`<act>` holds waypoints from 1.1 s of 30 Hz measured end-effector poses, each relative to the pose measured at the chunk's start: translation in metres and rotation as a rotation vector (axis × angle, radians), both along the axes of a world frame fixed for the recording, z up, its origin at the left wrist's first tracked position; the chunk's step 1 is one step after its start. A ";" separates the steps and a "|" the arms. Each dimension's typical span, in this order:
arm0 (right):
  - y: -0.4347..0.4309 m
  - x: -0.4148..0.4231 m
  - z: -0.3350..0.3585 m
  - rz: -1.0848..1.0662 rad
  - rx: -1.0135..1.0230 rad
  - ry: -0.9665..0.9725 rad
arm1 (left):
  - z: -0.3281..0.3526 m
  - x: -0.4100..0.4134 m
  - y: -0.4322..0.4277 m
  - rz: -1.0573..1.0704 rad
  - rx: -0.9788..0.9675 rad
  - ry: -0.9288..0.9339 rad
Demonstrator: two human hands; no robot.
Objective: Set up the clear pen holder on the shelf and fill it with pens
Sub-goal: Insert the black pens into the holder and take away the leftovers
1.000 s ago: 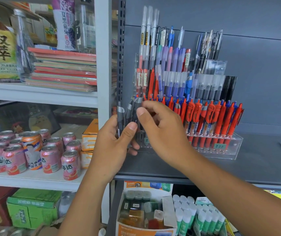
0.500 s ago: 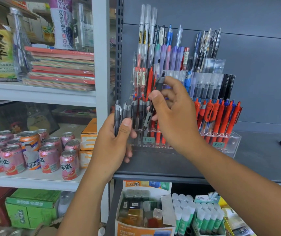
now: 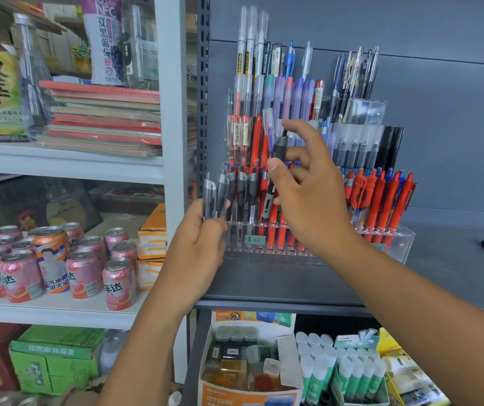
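Head view: right hand (image 3: pixel 308 194) pinches 1 grey pen (image 3: pixel 276 168) nearly upright, tip down, at the clear pen holder (image 3: pixel 393 238); left hand (image 3: pixel 199 244) grips spare pens (image 3: pixel 214 194), upright.

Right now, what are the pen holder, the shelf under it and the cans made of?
The pen holder looks like clear glossy plastic, probably acrylic; pens show through its walls. The shelf is dark grey and matte, likely painted metal, with a thin flat edge. The cans are likely aluminium: printed sides, bare silvery lids.
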State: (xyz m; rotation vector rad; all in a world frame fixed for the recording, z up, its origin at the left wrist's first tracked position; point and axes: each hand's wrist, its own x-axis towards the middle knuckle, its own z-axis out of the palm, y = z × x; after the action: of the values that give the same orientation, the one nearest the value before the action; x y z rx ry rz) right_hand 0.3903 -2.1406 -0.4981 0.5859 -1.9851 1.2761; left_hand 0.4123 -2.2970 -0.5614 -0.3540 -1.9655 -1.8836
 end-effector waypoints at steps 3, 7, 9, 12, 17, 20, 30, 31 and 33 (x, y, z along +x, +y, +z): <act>0.000 0.001 -0.001 0.015 -0.008 -0.016 | -0.001 -0.001 -0.001 0.046 -0.134 0.050; 0.000 -0.001 -0.004 -0.011 0.025 -0.002 | 0.000 0.000 -0.001 0.070 -0.141 0.073; -0.001 -0.002 -0.005 -0.032 0.050 0.000 | 0.000 0.001 -0.001 0.074 -0.157 0.105; -0.004 -0.004 -0.008 -0.068 0.068 0.000 | -0.003 -0.001 -0.002 0.059 -0.199 0.163; -0.004 -0.004 -0.009 -0.119 0.111 0.004 | -0.005 -0.005 -0.003 0.023 -0.217 0.205; -0.004 -0.005 -0.010 -0.144 0.186 0.009 | -0.005 -0.004 -0.003 0.018 -0.222 0.214; -0.008 -0.001 -0.014 -0.082 0.120 -0.047 | -0.006 -0.003 -0.003 0.032 -0.222 0.220; -0.010 0.002 -0.014 -0.046 0.068 -0.054 | -0.005 -0.002 -0.003 0.023 -0.213 0.215; -0.014 0.010 -0.013 0.031 0.006 -0.084 | -0.003 -0.002 -0.002 -0.016 -0.190 0.211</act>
State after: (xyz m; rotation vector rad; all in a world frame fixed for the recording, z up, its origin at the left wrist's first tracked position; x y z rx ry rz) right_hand 0.3999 -2.1544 -0.5110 0.5768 -2.0558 1.3339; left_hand 0.4105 -2.2988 -0.5649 -0.5984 -2.0048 -1.5996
